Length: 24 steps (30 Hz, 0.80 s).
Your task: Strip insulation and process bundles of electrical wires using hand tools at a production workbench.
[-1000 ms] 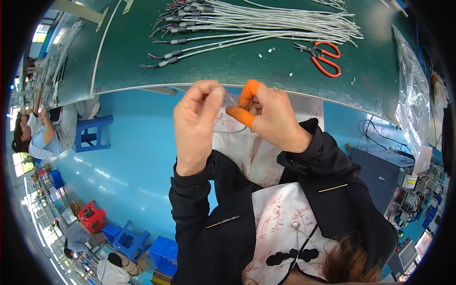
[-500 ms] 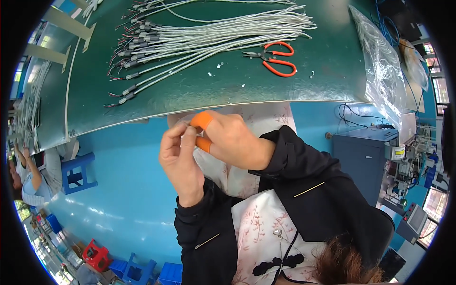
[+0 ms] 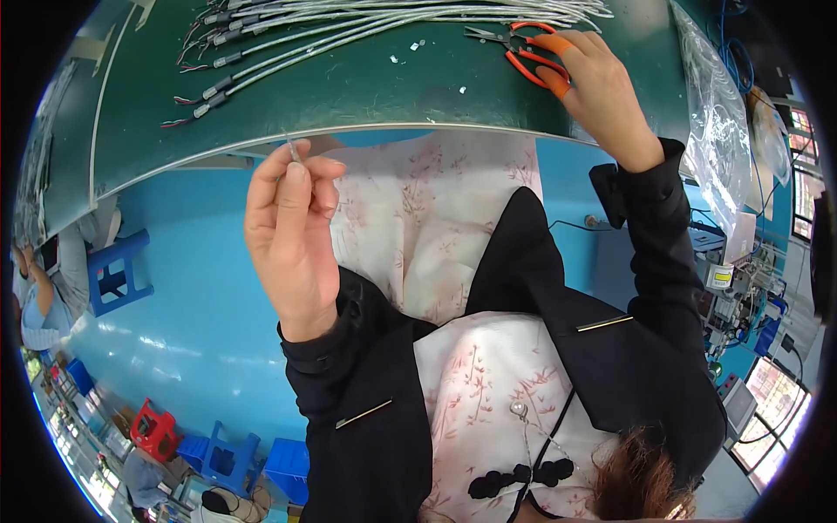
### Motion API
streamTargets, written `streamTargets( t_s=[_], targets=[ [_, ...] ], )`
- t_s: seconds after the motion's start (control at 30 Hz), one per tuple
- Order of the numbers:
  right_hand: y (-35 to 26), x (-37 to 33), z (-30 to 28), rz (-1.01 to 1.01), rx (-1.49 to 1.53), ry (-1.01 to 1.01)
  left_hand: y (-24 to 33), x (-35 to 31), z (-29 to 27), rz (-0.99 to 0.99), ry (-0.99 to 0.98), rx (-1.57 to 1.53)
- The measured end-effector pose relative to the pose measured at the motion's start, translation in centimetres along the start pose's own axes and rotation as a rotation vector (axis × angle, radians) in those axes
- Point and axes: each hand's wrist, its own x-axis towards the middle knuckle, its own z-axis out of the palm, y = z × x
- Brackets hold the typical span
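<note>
My left hand [image 3: 292,231] is in front of the table's edge, its thumb and forefinger pinched on a small thin pale piece [image 3: 295,153]. What the piece is cannot be made out. Orange covers sit on the thumb and forefinger of my right hand [image 3: 606,94], which grips the red handles of a small pair of scissors [image 3: 514,41] lying on the table. The blades point left, slightly apart. Left of the scissors, several whitish cables [image 3: 336,37] lie in a bundle, with dark sleeves and thin bare-ended wires at their left ends.
The green table [image 3: 349,96] ends just beyond my lap. Small white scraps [image 3: 418,45] lie on it near the scissors. A clear plastic bag [image 3: 719,113] hangs over the right end. Stools, one blue [image 3: 118,275], and a seated person [image 3: 57,292] are at the left.
My hands have parted. The right hand has gone from the left hand out to the scissors, and the left has shifted left with the pale piece. The view has tilted, moving the table up.
</note>
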Motion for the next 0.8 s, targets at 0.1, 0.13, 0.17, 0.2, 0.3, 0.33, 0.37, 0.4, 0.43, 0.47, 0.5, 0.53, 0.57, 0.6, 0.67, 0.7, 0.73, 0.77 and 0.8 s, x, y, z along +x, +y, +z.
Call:
streamTargets(
  t_s=[0.1,0.13,0.17,0.2,0.3,0.33,0.37,0.4,0.43,0.47,0.5,0.53,0.57,0.6,0.67,0.7,0.73,0.77,0.8],
  targets=[
    [1.2,0.5,0.0,-0.088,0.089,0.007,-0.1,-0.1,-0.2,-0.033,-0.044,-0.044],
    [1.6,0.7,-0.1,-0.132,0.132,0.014,0.1,-0.1,-0.3,-0.032,-0.045,-0.043],
    [1.8,1.2,0.0,-0.134,0.135,0.017,0.4,-0.1,-0.4,-0.031,-0.042,-0.038],
    [1.9,1.6,0.0,-0.142,0.15,-0.013,0.7,-0.1,-0.5,-0.029,-0.04,-0.033],
    [1.9,2.6,-0.2,-0.156,0.179,-0.067,1.6,0.2,-0.6,-0.029,-0.032,-0.025],
    [1.7,2.7,-0.2,-0.159,0.136,-0.03,1.7,0.2,-0.6,-0.033,-0.023,-0.026],
    [1.4,2.7,-0.2,-0.16,0.093,0.008,1.8,0.3,-0.5,-0.039,-0.016,-0.028],
    [0.9,2.8,-0.2,-0.171,0.058,0.049,1.9,-0.1,-0.5,-0.028,-0.008,-0.023],
    [0.6,2.4,-0.4,-0.181,0.064,0.056,1.7,-0.5,-0.3,-0.056,-0.001,-0.028],
    [0.5,1.5,-0.9,-0.071,0.13,0.049,1.5,-0.9,0.0,-0.082,0.006,-0.033],
    [0.3,0.8,-1.5,0.039,0.194,0.042,1.4,-1.0,0.2,-0.107,0.01,-0.039],
    [-0.3,0.3,-1.9,0.148,0.258,0.035,1.5,-1.1,0.4,-0.093,0.014,-0.035],
    [-1.4,0.7,-2.9,0.146,0.257,0.055,2.2,-0.5,0.7,-0.12,-0.014,-0.047],
    [-2.8,0.5,-3.6,0.283,0.524,0.035,2.5,-0.6,0.8,-0.153,-0.028,-0.063],
    [-5.3,-0.1,-4.8,0.551,1.058,-0.018,3.0,-0.6,1.0,-0.173,-0.04,-0.079],
    [-6.5,-0.4,-4.9,0.539,1.06,-0.015,3.1,-0.7,1.2,-0.178,-0.038,-0.076],
    [-7.6,-0.7,-4.6,0.561,1.267,-0.042,2.9,-0.6,1.6,-0.183,-0.039,-0.077],
    [-8.8,-1.0,-4.2,0.587,1.478,-0.071,2.7,-0.6,1.9,-0.196,-0.04,-0.074],
    [-9.9,-1.2,-3.8,0.584,1.478,-0.068,2.6,-0.5,2.2,-0.192,-0.042,-0.073]
  ],
)
